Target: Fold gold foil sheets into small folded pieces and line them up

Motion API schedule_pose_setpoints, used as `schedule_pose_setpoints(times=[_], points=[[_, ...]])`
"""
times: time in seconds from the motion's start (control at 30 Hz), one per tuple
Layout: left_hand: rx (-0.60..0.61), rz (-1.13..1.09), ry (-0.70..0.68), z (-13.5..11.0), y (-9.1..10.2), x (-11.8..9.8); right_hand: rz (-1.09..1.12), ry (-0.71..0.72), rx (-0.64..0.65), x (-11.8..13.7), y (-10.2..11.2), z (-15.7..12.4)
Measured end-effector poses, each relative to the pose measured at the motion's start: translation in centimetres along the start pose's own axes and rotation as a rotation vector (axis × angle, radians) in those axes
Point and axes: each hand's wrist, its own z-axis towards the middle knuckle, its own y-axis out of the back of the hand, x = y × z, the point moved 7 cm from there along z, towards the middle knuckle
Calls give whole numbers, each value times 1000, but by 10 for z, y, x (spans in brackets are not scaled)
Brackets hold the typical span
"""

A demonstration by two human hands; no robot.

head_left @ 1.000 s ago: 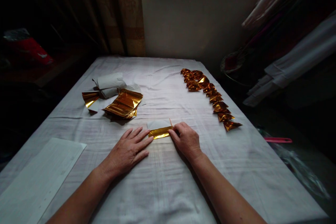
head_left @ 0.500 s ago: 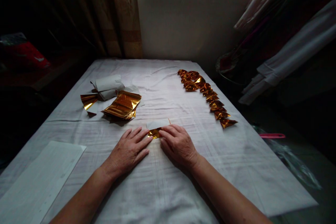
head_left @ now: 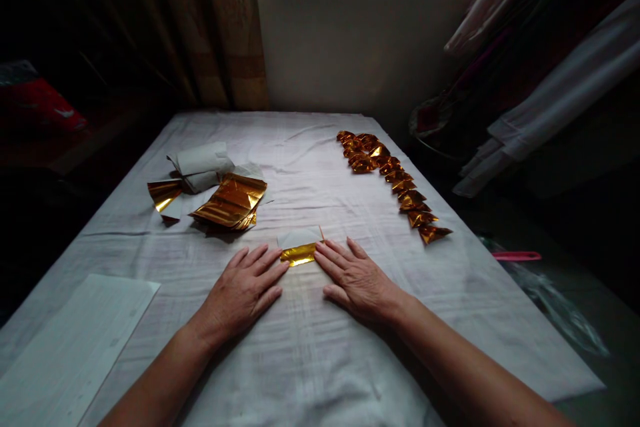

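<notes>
A sheet of gold foil paper (head_left: 299, 254) lies on the cloth-covered table between my hands. Its near part is folded over, gold side up, and its far part shows a pale back. My left hand (head_left: 243, 290) rests flat with fingers spread, its fingertips on the left end of the gold fold. On the right end lie the fingertips of my right hand (head_left: 357, 277), also flat and spread. Beyond my left hand is a stack of gold foil sheets (head_left: 233, 200). Folded gold foil pieces (head_left: 411, 200) form a line along the table's right side.
Crumpled pale paper (head_left: 200, 163) and a loose gold piece (head_left: 164, 195) sit behind the stack. A white sheet (head_left: 80, 340) covers the near left of the table (head_left: 310, 373). Past the right edge are a pink-handled item (head_left: 517, 256), clear plastic (head_left: 560, 310) and hanging clothes (head_left: 555, 107).
My right hand has slid to the right along the fold and flattened, its fingers spreading. More of the gold strip shows now. My left hand stays nearly in place.
</notes>
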Motion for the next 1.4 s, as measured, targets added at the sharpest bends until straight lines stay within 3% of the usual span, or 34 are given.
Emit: schedule_pose_setpoints(times=[0.17, 0.3, 0.43, 0.53, 0.67, 0.93, 1.23, 1.4], points=[[-34, 24, 35, 1, 6, -5, -34, -36, 24, -8, 1, -6], [-88, 10, 52, 12, 14, -24, -35, -23, -12, -7, 1, -7], [-36, -41, -39, 29, 4, -50, -39, -7, -42, -7, -1, -8], [0, -75, -38, 35, -6, -56, -43, -3, -52, -7, -1, -9], [8, -62, -14, 25, -11, -44, -31, -18, -43, -6, 0, -9], [12, 20, -43, -4, 0, -18, -35, -14, -52, -9, 1, -7], [1, -42, -45, 1, -3, -9, -113, 15, -94, -17, 7, 4], [-14, -83, -17, 19, -3, -3, -198, -46, -165, -36, 19, 25]])
